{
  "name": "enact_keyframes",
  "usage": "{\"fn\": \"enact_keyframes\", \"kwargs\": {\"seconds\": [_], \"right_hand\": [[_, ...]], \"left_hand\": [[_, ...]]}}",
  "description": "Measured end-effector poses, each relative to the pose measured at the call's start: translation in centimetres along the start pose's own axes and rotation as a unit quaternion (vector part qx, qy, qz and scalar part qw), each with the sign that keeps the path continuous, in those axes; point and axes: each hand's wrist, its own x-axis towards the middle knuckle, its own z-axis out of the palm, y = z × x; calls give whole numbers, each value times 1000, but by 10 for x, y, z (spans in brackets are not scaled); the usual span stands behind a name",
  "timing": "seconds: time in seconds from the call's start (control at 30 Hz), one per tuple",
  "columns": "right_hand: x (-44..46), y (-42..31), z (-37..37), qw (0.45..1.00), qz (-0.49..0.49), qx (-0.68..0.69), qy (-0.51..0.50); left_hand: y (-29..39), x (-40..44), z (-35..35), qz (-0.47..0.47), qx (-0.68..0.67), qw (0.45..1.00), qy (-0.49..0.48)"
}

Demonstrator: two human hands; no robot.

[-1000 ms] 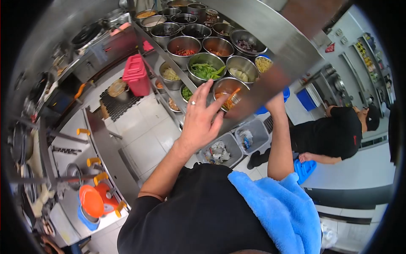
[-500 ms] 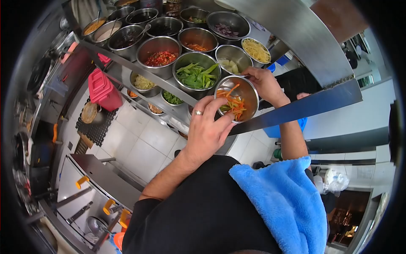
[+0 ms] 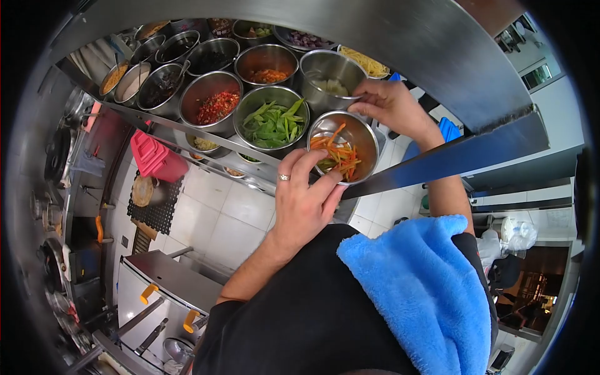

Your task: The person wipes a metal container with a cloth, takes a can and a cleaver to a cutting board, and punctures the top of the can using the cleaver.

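Observation:
My left hand (image 3: 306,197), with a ring on one finger, is closed on the near-left rim of a steel bowl (image 3: 370,140) holding orange and green vegetable strips; its fingertips reach inside. My right hand (image 3: 397,109) pinches the right rim of another steel bowl (image 3: 331,62), which has pale pieces in the bottom and is tilted slightly. To the left of the strips stands a bowl of green pods or leaves (image 3: 273,122). Chopped red chillies (image 3: 217,107) fill part of the bowl beyond that.
A steel shelf beam (image 3: 437,164) crosses between my arms, and a wide steel band (image 3: 400,31) arches overhead. More bowls, including one of yellow strips (image 3: 365,61), crowd the shelf. A pink bin (image 3: 156,159) stands on the floor at left. A blue cloth (image 3: 419,281) hangs over my right shoulder.
My right hand has left the rim of the strips bowl and taken hold of the pale-pieces bowl, which has shifted. My left hand stays on the strips bowl. The view has tilted.

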Motion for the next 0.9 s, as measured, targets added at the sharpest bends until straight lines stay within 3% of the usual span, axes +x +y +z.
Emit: {"fn": "enact_keyframes", "kwargs": {"seconds": [0.03,0.13,0.17,0.23,0.33,0.5,0.53,0.6,0.67,0.7,0.9], "right_hand": [[-2,-6,-1,998,-36,36,26],[-9,-23,-18,991,-31,-121,56],[-14,-19,-26,981,-84,-155,81],[-35,-10,-38,970,-89,-171,148],[-69,0,-58,953,-11,-238,188],[-163,13,-64,949,56,-199,238],[-164,-16,-40,921,14,-238,308],[-181,-31,-29,900,92,-300,301],[-203,0,-27,919,120,-237,291],[-211,5,-23,908,144,-277,279],[-256,83,2,900,132,-312,273]], "left_hand": [[-1,-1,0,4,2,1000,4],[-4,-6,1,9,10,1000,5],[-6,-8,2,13,13,1000,10],[-10,-13,7,22,14,999,22],[-12,-16,11,29,14,999,38],[-12,-17,11,16,27,999,43],[-11,-15,13,17,18,999,40],[-7,-13,15,16,22,999,30],[-5,-14,19,8,23,999,39],[-4,-15,20,10,25,999,38],[-5,-26,24,20,65,997,24]]}}
